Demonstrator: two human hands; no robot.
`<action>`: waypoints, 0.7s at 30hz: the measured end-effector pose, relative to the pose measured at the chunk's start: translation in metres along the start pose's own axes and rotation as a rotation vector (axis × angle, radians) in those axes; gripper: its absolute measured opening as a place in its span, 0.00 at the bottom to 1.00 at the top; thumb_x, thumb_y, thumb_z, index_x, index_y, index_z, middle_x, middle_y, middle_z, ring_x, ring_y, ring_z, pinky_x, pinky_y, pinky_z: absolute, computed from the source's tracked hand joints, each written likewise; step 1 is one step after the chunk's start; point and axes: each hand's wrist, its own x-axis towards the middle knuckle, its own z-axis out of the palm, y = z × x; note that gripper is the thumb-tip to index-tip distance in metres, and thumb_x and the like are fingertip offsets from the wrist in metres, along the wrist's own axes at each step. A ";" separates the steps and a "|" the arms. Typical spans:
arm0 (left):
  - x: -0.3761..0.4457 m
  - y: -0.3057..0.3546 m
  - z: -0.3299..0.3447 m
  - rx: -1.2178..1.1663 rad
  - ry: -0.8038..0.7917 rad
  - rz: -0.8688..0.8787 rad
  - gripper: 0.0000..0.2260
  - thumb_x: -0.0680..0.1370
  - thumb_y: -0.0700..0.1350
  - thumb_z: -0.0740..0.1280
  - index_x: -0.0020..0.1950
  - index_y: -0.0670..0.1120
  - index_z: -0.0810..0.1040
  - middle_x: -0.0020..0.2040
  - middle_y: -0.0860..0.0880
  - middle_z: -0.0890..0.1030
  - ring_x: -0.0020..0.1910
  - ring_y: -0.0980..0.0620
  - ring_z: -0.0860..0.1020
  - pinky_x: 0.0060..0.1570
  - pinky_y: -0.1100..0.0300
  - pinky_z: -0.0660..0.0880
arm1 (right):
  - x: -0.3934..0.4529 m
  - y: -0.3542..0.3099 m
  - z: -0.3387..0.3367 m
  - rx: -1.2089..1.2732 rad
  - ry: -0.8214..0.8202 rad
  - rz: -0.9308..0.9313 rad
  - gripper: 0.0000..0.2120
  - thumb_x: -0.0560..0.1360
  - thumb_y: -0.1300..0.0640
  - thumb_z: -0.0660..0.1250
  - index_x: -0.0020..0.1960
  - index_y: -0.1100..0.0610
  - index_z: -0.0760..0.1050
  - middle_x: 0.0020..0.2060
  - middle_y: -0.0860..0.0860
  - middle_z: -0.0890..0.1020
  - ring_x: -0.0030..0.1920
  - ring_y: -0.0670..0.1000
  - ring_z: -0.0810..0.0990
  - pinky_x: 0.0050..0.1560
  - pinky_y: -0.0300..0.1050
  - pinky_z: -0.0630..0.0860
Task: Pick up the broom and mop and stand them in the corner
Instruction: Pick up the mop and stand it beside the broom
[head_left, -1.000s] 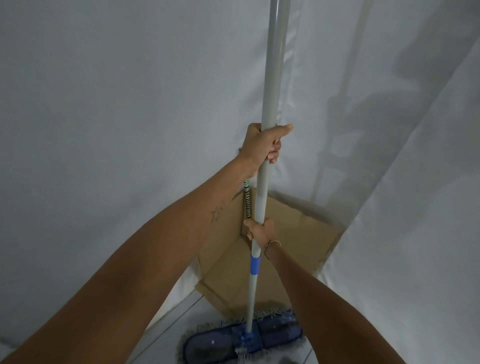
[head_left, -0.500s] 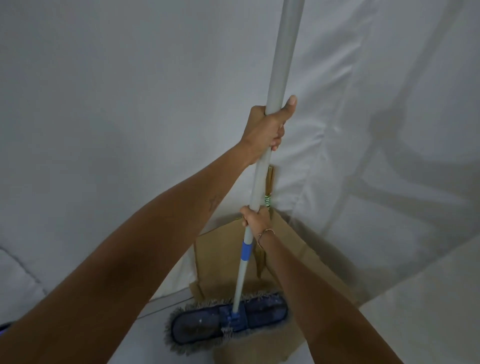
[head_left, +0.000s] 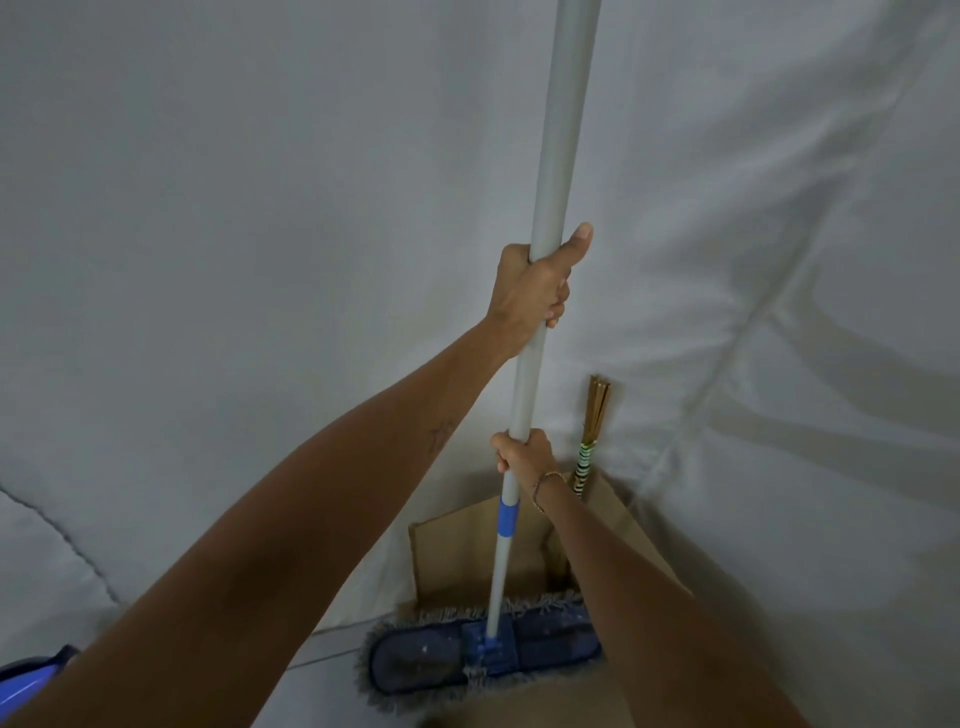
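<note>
I hold the mop upright by its long grey handle (head_left: 563, 130). My left hand (head_left: 535, 291) grips the pole high up, thumb along it. My right hand (head_left: 522, 457), with a bracelet at the wrist, grips lower, just above a blue band on the pole. The blue flat mop head (head_left: 483, 652) with a grey fringe rests on the floor in front of cardboard. The broom (head_left: 592, 431), a thin stick bundle with green-striped binding, stands upright in the corner behind my right wrist; its lower part is hidden.
White fabric sheets (head_left: 234, 208) cover both walls and meet at the corner. Brown cardboard (head_left: 457, 551) leans in the corner and lies on the floor. A blue plastic object (head_left: 26, 680) shows at the bottom left edge.
The view has shifted, so the corner and broom now sit further right. The mop head rests a little nearer the cardboard. Both hands keep the same grip on the pole.
</note>
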 end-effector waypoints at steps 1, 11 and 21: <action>0.012 -0.006 -0.002 0.004 -0.001 -0.015 0.24 0.75 0.56 0.70 0.25 0.47 0.64 0.19 0.52 0.65 0.16 0.55 0.62 0.21 0.63 0.64 | 0.012 0.001 0.003 0.001 -0.004 0.011 0.09 0.68 0.58 0.67 0.30 0.57 0.72 0.25 0.52 0.75 0.28 0.50 0.73 0.41 0.48 0.76; 0.073 -0.063 -0.014 -0.009 0.002 -0.106 0.25 0.74 0.54 0.71 0.23 0.48 0.64 0.19 0.52 0.64 0.16 0.54 0.62 0.21 0.63 0.64 | 0.065 0.021 0.011 -0.029 -0.038 0.107 0.11 0.68 0.59 0.67 0.29 0.58 0.71 0.24 0.53 0.74 0.27 0.51 0.73 0.41 0.46 0.75; 0.099 -0.109 -0.043 -0.044 0.101 -0.127 0.21 0.75 0.43 0.71 0.24 0.48 0.67 0.18 0.53 0.66 0.16 0.56 0.62 0.20 0.66 0.63 | 0.096 0.038 0.033 -0.083 -0.085 0.157 0.14 0.68 0.59 0.68 0.26 0.57 0.70 0.24 0.53 0.75 0.27 0.50 0.73 0.42 0.46 0.75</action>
